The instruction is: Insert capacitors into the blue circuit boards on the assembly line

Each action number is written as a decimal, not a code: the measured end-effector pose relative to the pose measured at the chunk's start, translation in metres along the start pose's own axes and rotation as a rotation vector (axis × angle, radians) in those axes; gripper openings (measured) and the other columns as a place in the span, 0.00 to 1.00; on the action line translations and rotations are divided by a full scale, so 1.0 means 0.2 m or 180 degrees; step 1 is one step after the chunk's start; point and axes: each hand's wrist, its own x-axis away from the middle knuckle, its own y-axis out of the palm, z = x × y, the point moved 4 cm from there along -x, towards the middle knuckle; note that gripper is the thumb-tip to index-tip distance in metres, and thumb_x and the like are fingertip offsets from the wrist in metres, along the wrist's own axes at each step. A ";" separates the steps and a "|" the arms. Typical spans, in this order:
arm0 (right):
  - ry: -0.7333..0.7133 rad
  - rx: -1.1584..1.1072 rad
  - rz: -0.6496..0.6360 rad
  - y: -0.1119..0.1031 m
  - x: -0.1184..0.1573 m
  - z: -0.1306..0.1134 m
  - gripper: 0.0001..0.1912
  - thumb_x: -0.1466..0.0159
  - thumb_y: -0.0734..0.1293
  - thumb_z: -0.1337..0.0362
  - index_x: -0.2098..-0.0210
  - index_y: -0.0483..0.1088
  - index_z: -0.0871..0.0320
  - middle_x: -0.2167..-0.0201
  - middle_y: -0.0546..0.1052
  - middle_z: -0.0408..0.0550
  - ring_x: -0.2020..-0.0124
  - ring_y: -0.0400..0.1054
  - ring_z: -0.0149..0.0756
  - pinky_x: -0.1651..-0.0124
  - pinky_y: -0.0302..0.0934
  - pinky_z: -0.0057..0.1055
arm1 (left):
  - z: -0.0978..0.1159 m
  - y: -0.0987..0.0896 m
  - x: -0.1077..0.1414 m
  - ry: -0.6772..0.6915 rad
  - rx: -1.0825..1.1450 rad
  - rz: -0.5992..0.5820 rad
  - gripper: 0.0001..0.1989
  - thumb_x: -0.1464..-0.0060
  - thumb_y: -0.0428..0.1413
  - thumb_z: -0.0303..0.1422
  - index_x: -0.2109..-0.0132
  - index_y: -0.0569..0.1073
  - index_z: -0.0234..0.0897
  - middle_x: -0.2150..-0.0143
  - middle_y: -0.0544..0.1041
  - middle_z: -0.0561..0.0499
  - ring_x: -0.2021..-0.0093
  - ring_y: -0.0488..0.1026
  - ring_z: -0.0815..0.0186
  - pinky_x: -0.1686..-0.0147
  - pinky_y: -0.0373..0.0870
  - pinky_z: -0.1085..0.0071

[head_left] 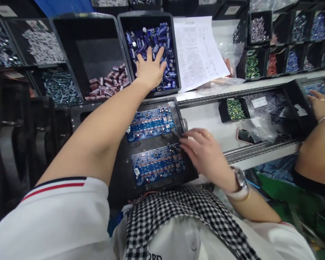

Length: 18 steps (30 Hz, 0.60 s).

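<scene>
My left hand [149, 70] rests with its fingers spread on the blue cylindrical capacitors [165, 39] in a black bin. Pinched in my right hand [203, 151] is a thin metal tool [175, 133], like tweezers, whose tip is at the right end of the upper blue circuit board [151, 124]. A second blue circuit board [158, 164] lies below it, nearer to me. Both boards lie on a black tray [189, 173]. Whether any capacitor is between my left fingers cannot be made out.
Left of the capacitors stands a bin [94, 47] with brown-red capacitors. A printed sheet [197, 50] lies to the right. Beyond the tray are a small box of green parts [235, 109] and a phone [247, 136]. Another person's hand [321, 104] is at the far right.
</scene>
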 end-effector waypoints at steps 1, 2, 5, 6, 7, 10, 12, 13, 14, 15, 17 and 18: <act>-0.0056 -0.0015 0.0075 -0.02 -0.09 0.06 0.11 0.32 0.61 0.67 0.54 0.73 0.56 0.52 0.76 0.50 0.48 0.64 0.45 0.48 0.63 0.44 | 0.00 0.01 -0.02 0.0122 -0.0079 0.0144 0.31 0.36 0.42 0.50 0.29 0.49 0.52 0.27 0.43 0.62 0.37 0.39 0.54 0.38 0.26 0.49; -0.0059 0.0032 0.0188 -0.04 -0.20 0.13 0.12 0.31 0.59 0.66 0.53 0.73 0.56 0.54 0.77 0.50 0.49 0.64 0.45 0.47 0.62 0.45 | 0.00 0.02 -0.04 0.0171 -0.0154 0.0259 0.31 0.36 0.43 0.50 0.29 0.51 0.52 0.27 0.45 0.60 0.37 0.41 0.51 0.38 0.28 0.47; -0.0126 0.0088 0.0328 0.04 -0.55 0.33 0.15 0.30 0.56 0.68 0.52 0.73 0.56 0.54 0.76 0.50 0.50 0.64 0.44 0.45 0.60 0.45 | -0.01 0.06 -0.07 0.0151 -0.0352 0.0524 0.29 0.36 0.43 0.46 0.30 0.56 0.52 0.29 0.50 0.52 0.37 0.44 0.42 0.40 0.36 0.44; -0.0212 -0.0001 0.0262 0.09 -0.65 0.38 0.16 0.31 0.56 0.70 0.51 0.72 0.57 0.53 0.75 0.50 0.50 0.65 0.43 0.44 0.59 0.44 | -0.01 0.06 -0.08 0.0180 -0.0416 0.0612 0.28 0.36 0.43 0.45 0.31 0.58 0.52 0.29 0.51 0.50 0.38 0.45 0.40 0.41 0.38 0.43; -0.0253 -0.0056 0.0179 0.15 -0.74 0.42 0.16 0.31 0.56 0.71 0.51 0.72 0.58 0.52 0.74 0.51 0.51 0.65 0.42 0.44 0.60 0.43 | -0.01 0.06 -0.08 0.0211 -0.0460 0.0671 0.27 0.36 0.42 0.44 0.31 0.59 0.52 0.30 0.52 0.47 0.38 0.46 0.38 0.43 0.41 0.42; -0.0246 -0.0109 0.0064 0.28 -0.90 0.47 0.14 0.33 0.57 0.72 0.54 0.72 0.60 0.52 0.72 0.53 0.52 0.65 0.42 0.46 0.61 0.42 | -0.01 0.05 -0.09 0.0313 -0.0531 0.0697 0.26 0.35 0.40 0.39 0.32 0.60 0.47 0.31 0.52 0.39 0.40 0.50 0.37 0.46 0.47 0.44; -0.0214 -0.0095 0.0124 0.32 -0.92 0.48 0.12 0.34 0.59 0.73 0.56 0.71 0.61 0.54 0.71 0.54 0.53 0.64 0.42 0.47 0.61 0.42 | -0.01 0.04 -0.09 0.0421 -0.0644 0.0679 0.26 0.35 0.39 0.37 0.33 0.61 0.43 0.32 0.52 0.35 0.40 0.51 0.37 0.49 0.52 0.47; -0.0219 -0.0090 0.0149 0.33 -0.93 0.49 0.11 0.35 0.60 0.73 0.56 0.70 0.61 0.55 0.71 0.54 0.53 0.64 0.42 0.47 0.61 0.42 | -0.01 0.03 -0.08 0.0497 -0.0716 0.0671 0.25 0.35 0.39 0.36 0.34 0.62 0.41 0.33 0.53 0.34 0.40 0.52 0.38 0.50 0.54 0.49; -0.0244 -0.0094 0.0146 0.33 -0.93 0.49 0.10 0.36 0.61 0.74 0.56 0.69 0.61 0.56 0.71 0.53 0.54 0.64 0.42 0.47 0.61 0.42 | -0.01 0.03 -0.08 0.0569 -0.0789 0.0664 0.24 0.34 0.38 0.35 0.35 0.64 0.40 0.34 0.54 0.33 0.41 0.53 0.38 0.51 0.55 0.51; -0.0283 -0.0110 0.0119 0.33 -0.94 0.48 0.11 0.37 0.62 0.75 0.55 0.68 0.61 0.56 0.72 0.53 0.55 0.65 0.42 0.48 0.61 0.41 | -0.01 0.03 -0.07 0.0628 -0.0857 0.0661 0.24 0.34 0.38 0.35 0.37 0.66 0.39 0.35 0.55 0.33 0.41 0.54 0.39 0.52 0.56 0.53; -0.0363 -0.0168 0.0038 0.30 -0.94 0.48 0.12 0.37 0.64 0.75 0.54 0.67 0.61 0.58 0.73 0.51 0.56 0.65 0.41 0.50 0.62 0.40 | -0.02 0.02 -0.06 0.0689 -0.0932 0.0659 0.22 0.34 0.39 0.34 0.41 0.69 0.38 0.38 0.59 0.33 0.44 0.58 0.42 0.53 0.57 0.56; -0.0383 -0.0219 0.0021 0.28 -0.94 0.47 0.12 0.37 0.64 0.75 0.54 0.67 0.60 0.59 0.74 0.50 0.56 0.65 0.40 0.50 0.62 0.39 | -0.02 0.01 -0.06 0.0696 -0.0922 0.0650 0.21 0.34 0.40 0.35 0.43 0.71 0.38 0.39 0.61 0.33 0.45 0.60 0.43 0.54 0.57 0.57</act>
